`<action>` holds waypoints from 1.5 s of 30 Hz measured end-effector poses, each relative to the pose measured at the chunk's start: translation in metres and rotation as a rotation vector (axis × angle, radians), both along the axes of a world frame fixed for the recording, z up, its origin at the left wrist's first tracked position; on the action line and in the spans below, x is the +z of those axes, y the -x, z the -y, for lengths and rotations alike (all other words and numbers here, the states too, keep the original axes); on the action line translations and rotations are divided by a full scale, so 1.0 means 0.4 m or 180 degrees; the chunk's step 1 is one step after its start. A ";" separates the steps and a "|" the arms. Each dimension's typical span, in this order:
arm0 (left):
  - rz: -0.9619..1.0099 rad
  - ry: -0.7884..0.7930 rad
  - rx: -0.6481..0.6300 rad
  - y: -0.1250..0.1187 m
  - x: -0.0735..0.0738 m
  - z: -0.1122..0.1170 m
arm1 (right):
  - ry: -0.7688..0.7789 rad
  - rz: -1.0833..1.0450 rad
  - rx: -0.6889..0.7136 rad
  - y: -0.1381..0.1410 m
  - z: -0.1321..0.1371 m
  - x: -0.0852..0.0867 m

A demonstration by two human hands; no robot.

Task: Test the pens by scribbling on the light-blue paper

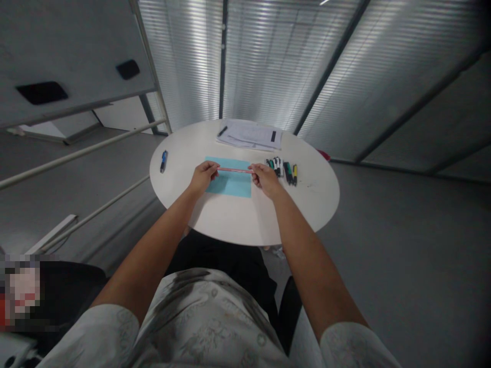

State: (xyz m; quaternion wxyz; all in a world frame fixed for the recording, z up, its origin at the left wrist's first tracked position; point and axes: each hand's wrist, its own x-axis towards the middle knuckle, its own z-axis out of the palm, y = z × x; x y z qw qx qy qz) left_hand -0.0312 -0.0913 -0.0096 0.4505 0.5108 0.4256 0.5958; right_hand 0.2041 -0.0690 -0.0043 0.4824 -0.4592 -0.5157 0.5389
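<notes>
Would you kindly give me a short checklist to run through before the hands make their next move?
1. Left hand grips one end of the red stick: ok.
2. Right hand grips the other end: ok.
3. Red stick lifted off the blue sheet: cannot tell from this view.
4. Right hand clear of the markers: cannot tell, they overlap in view.
5. Pen apart from the left hand: ok.

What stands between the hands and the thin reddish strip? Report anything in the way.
Nothing visible: the left hand and right hand pinch the thin reddish strip near opposite ends, over the blue sheet.
</notes>
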 end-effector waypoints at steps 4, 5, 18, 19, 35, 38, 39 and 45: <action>0.0043 0.0040 0.0020 -0.002 0.001 0.001 | 0.0049 -0.0050 -0.0074 0.004 0.000 0.005; 0.0051 0.0031 0.0030 -0.002 0.001 0.000 | 0.0057 -0.0057 -0.0098 0.005 0.000 0.007; 0.0116 0.0090 0.0061 -0.005 0.012 0.008 | 0.0039 -0.0052 -0.0024 0.003 0.001 0.006; 0.0116 0.0085 0.0046 -0.004 0.010 0.007 | 0.0066 -0.0052 -0.0026 0.003 0.001 0.007; 0.0114 0.0002 0.0122 -0.002 -0.005 -0.006 | -0.0055 -0.0008 -0.0109 0.007 0.008 0.014; 0.0109 0.0023 0.0064 -0.002 -0.002 -0.003 | 0.0041 -0.0006 -0.0112 0.008 0.008 0.016; 0.0113 0.0022 0.0048 -0.002 -0.002 -0.002 | 0.0064 -0.0010 -0.0102 0.007 0.008 0.016; 0.0109 -0.0040 0.0069 -0.004 0.005 0.004 | 0.0047 -0.0084 -0.0024 0.003 0.002 0.007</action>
